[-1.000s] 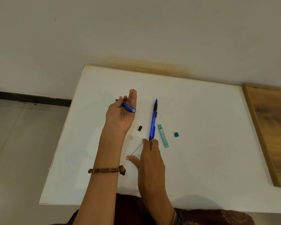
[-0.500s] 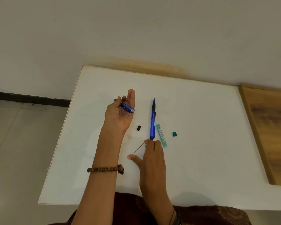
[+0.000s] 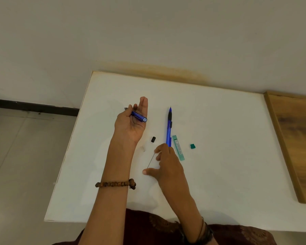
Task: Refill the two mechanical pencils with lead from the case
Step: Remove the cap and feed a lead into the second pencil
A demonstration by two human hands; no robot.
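My left hand (image 3: 130,123) holds a blue mechanical pencil (image 3: 139,117), its open back end pointing right. My right hand (image 3: 166,164) rests on the white table (image 3: 219,156) and pinches the upper end of a thin dark lead (image 3: 150,160) between fingertips; the lead's lower end slants toward my thumb. A second blue pencil (image 3: 169,127) lies on the table, tip pointing away, its near end under my right fingers. The green lead case (image 3: 178,147) lies just right of it, with its green cap (image 3: 193,146) further right. A black pencil cap (image 3: 153,139) and a small white eraser (image 3: 142,148) lie between my hands.
A wooden board (image 3: 297,144) lies along the table's right side. The wall runs behind the table, and the tiled floor (image 3: 25,156) drops away at the left edge.
My right fingers have curled over the lead's upper end and gripped it. My left hand keeps the pencil in the same pose.
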